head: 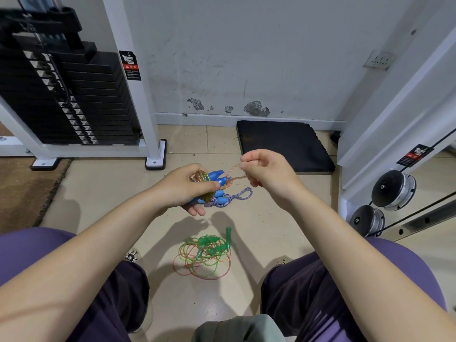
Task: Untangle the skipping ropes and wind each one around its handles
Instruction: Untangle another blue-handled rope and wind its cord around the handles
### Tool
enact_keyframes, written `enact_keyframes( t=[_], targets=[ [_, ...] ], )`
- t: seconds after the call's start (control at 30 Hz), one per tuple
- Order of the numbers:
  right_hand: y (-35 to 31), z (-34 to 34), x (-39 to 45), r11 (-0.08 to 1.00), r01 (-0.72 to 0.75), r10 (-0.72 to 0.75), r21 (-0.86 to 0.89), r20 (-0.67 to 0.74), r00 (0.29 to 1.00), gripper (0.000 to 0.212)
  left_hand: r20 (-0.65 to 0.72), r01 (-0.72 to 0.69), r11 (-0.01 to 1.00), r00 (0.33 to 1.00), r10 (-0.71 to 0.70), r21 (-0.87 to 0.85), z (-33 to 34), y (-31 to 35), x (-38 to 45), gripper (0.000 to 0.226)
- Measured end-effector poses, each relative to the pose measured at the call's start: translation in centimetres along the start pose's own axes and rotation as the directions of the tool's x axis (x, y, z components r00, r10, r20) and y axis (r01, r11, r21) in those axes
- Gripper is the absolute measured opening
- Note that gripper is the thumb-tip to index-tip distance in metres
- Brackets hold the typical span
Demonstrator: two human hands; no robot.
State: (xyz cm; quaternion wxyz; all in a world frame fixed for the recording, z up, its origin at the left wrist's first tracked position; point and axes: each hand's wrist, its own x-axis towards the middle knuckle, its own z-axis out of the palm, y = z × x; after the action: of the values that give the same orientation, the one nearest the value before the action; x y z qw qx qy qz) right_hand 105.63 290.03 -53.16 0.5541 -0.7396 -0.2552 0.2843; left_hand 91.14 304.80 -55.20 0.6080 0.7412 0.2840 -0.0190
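While left hand (187,188) grips bundle of blue plastic handles (218,180) wound with orange speckled cord (229,177), right hand (265,172) pinches that cord's free end, pulled taut between hands; purple braided rope (240,195) loops below bundle; green-handled translucent rope (207,253) lies tangled on beige tile floor (111,188); black-red warning sticker (130,65) on white machine post (138,95), writing too small to read.
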Motion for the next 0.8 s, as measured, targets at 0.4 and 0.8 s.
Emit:
enact_keyframes(
  t=[0.4,0.8],
  targets=[
    [-0.5,-0.9,-0.1,0.926,0.193,-0.249,-0.324,-0.141,0.958,0.016,-0.122,-0.061,0.997,0.991,0.055,-0.052,-0.7,0.4,0.7,0.032],
    [-0.2,-2.5,0.7,0.990,0.097,-0.127,-0.101,-0.345,0.930,0.020,0.014,-0.183,0.972,0.982,0.188,-0.150,-1.4,0.8,-0.8,0.029]
  ],
)
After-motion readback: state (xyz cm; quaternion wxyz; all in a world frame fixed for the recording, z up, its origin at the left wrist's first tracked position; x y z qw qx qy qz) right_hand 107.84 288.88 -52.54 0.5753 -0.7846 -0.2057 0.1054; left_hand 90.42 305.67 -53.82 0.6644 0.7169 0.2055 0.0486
